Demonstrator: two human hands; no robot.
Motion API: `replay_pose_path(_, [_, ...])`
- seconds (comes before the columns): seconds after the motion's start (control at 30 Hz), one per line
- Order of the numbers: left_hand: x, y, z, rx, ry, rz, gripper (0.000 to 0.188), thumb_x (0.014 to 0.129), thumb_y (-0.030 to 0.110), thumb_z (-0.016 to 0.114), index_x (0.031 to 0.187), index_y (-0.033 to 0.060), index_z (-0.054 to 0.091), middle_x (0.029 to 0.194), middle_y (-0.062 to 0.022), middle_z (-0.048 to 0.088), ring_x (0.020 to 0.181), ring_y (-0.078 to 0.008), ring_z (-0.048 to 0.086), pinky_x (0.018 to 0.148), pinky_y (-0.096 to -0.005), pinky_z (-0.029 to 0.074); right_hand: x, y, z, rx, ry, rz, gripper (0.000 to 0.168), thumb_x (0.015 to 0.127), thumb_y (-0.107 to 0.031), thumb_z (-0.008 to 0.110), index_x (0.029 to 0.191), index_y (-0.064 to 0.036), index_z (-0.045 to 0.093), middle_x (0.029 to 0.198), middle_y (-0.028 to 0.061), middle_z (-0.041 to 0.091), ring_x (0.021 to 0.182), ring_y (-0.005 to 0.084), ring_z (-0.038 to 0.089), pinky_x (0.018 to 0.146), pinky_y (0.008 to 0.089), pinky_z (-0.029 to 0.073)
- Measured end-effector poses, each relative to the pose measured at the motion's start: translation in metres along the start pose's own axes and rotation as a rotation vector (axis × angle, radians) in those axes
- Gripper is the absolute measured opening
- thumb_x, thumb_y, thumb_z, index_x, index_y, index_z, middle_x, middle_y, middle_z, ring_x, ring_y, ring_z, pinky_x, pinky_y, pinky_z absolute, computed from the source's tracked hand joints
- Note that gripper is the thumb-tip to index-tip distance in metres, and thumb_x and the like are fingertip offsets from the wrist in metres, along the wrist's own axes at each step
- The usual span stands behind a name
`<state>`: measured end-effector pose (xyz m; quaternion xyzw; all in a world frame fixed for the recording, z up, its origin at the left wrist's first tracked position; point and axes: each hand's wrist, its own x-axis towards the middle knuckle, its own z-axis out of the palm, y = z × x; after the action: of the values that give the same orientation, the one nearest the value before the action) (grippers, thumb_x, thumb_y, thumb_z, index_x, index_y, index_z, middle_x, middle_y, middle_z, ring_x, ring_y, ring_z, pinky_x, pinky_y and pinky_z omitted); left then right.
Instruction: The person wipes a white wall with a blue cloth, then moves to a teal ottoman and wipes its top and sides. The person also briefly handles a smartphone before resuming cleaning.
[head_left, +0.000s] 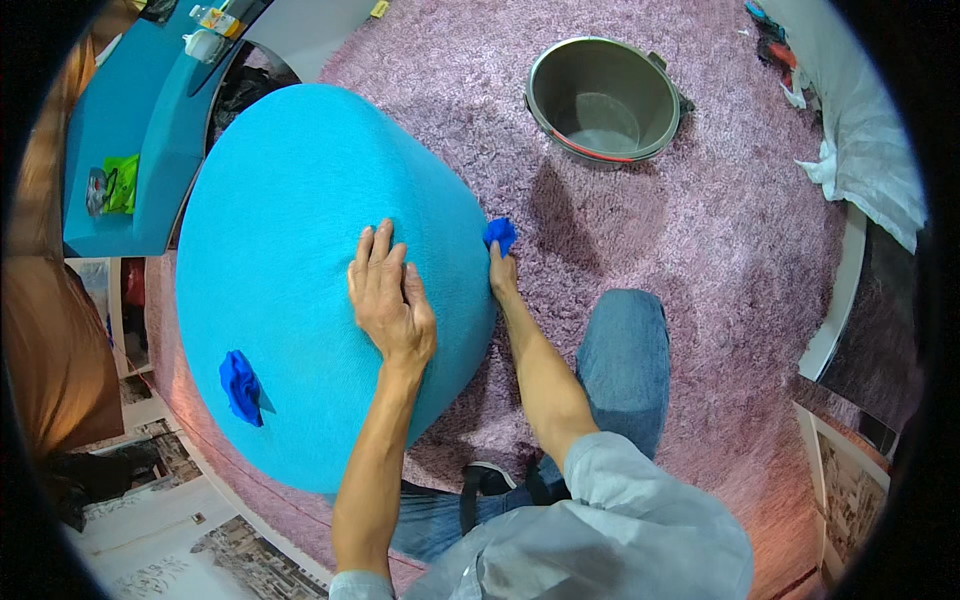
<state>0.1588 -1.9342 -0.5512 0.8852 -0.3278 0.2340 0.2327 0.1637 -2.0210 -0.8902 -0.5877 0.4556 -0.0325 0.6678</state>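
A large turquoise upholstered ottoman (300, 195) stands before me. My left hand (386, 296) lies flat on its upper surface near the right side, with nothing in it and some fingers slightly apart. Low on the ottoman's right side, my right hand (504, 271) grips a bunched blue cloth (500, 234), which touches or nearly touches the fabric there. A second crumpled blue cloth (241, 388) rests on the ottoman's top at the lower left, away from both hands.
A metal bucket (607, 97) with a red-marked rim sits on the pink carpet (735, 225). Behind the ottoman stands a turquoise sofa (112, 127) carrying a green packet (121, 184). A bottle (216, 21) is at the upper left. White sheeting (870, 120) hangs at the right.
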Motion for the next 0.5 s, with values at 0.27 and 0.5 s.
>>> replay_pose_path(0.27, [-0.002, 0.001, 0.002, 0.042, -0.015, -0.012, 0.026, 0.102, 0.013, 0.056, 0.121, 0.0021, 0.069, 0.144, -0.0127, 0.063, 0.143, -0.0353, 0.049, 0.118, -0.0523, 0.036, -0.155, 0.062, 0.004, 0.304, 0.150, 0.234, 0.077, 0.105, -0.062, 0.041, 0.138, 0.005, 0.057, 0.140, 0.0239, 0.061, 0.129, 0.0395, 0.059, 0.111, 0.0441, 0.044])
replay_pose_path(0.5, [0.001, 0.010, -0.003, 0.007, 0.006, -0.040, 0.024, 0.099, 0.009, 0.059, 0.119, 0.0025, 0.070, 0.142, -0.0133, 0.064, 0.142, -0.0359, 0.049, 0.117, -0.0559, 0.034, -0.269, 0.067, 0.040, 0.928, 0.105, 0.637, 0.080, 0.106, -0.065, 0.035, 0.143, 0.004, 0.051, 0.147, 0.0179, 0.057, 0.131, 0.0368, 0.057, 0.114, 0.0442, 0.042])
